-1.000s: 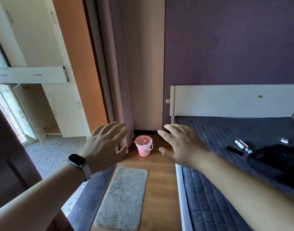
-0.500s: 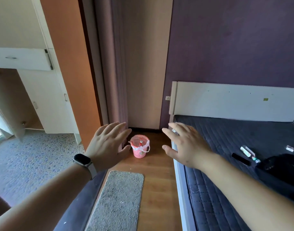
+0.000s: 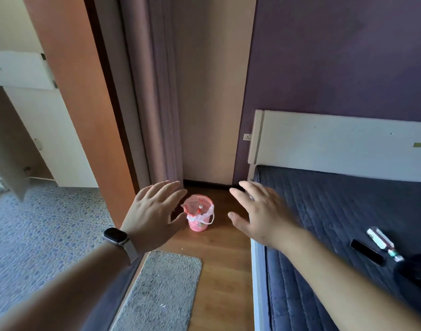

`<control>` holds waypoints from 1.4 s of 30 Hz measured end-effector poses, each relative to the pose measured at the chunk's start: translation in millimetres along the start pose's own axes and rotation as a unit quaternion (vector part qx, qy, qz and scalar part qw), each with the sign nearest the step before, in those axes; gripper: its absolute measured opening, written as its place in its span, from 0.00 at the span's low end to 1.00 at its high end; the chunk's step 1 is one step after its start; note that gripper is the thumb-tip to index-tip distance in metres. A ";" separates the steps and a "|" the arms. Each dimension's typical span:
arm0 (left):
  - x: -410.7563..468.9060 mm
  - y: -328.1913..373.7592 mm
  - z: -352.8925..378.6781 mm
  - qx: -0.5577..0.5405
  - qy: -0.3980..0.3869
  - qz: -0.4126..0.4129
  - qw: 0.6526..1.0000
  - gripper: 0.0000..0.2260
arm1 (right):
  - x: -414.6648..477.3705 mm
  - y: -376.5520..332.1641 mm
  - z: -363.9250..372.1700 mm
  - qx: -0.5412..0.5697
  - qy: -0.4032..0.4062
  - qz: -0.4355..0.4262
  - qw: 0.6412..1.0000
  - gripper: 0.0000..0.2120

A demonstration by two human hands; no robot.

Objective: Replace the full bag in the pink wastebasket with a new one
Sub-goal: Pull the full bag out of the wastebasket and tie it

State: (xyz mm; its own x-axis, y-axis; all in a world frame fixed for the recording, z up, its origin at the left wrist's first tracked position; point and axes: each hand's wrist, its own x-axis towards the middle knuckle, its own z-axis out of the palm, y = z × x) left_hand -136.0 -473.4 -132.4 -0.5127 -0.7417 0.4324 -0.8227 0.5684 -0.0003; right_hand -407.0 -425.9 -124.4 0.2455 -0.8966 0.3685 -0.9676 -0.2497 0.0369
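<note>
Left hand (image 3: 154, 215), right hand (image 3: 262, 216): mid-frame, outstretched, fingers spread, empty. Pink wastebasket (image 3: 198, 217): centre frame between them, upright on floor, bag (image 3: 200, 212) lining its rim.

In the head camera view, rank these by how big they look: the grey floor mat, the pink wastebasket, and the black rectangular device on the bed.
1. Grey floor mat, largest, though also nearest the camera.
2. Pink wastebasket.
3. Black rectangular device, smallest.

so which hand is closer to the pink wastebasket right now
Left. The left hand is open beside the pink wastebasket, its thumb nearly meeting the rim in view. The right hand hangs open, farther off.
</note>
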 end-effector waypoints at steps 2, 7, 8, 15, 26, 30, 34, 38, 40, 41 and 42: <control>32.4 6.2 13.9 0.017 -0.003 -0.009 1.000 0.24 | 16.0 32.7 14.8 0.011 -0.002 -0.002 1.000 0.28; 109.8 34.1 42.8 0.031 -0.019 -0.021 0.999 0.25 | 54.6 101.1 36.9 0.032 -0.008 -0.030 0.999 0.26; 121.1 38.7 46.9 0.033 -0.019 -0.021 0.999 0.25 | 62.4 110.9 38.5 0.034 -0.014 -0.040 0.999 0.26; 195.0 37.6 70.2 0.036 -0.019 -0.038 0.998 0.25 | 112.2 172.3 62.8 0.054 -0.024 -0.050 0.997 0.26; 319.3 -11.1 169.3 -0.007 -0.020 -0.055 0.998 0.26 | 227.1 243.4 133.2 0.055 -0.041 -0.042 0.997 0.26; 384.4 -58.4 205.1 -0.021 -0.023 -0.052 0.998 0.25 | 293.7 276.8 161.0 0.043 -0.057 -0.024 0.997 0.27; 442.8 -104.7 238.9 -0.030 -0.016 -0.054 0.998 0.25 | 365.7 301.6 191.6 0.026 -0.058 0.008 0.998 0.28; 487.4 -137.8 268.3 -0.048 -0.022 -0.065 0.996 0.25 | 426.5 316.7 223.5 0.030 -0.080 0.015 0.996 0.29; 499.7 -153.4 280.1 -0.055 -0.029 -0.085 0.994 0.25 | 452.5 319.9 237.8 0.030 -0.088 -0.002 0.996 0.28; 503.8 -161.8 286.0 -0.052 -0.028 -0.093 0.994 0.24 | 467.0 321.2 244.4 0.025 -0.086 -0.016 0.996 0.28; 508.2 -170.7 291.7 -0.048 -0.028 -0.102 0.993 0.24 | 483.0 323.0 250.6 0.022 -0.086 -0.030 0.996 0.28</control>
State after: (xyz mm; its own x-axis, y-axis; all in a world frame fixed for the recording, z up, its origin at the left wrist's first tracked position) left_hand -327.8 -1051.3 -175.6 -0.3524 -0.8619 0.3645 -0.8850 0.4336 0.1696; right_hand -586.1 -1031.3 -167.3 0.3128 -0.9279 0.2031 -0.9483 -0.3172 0.0112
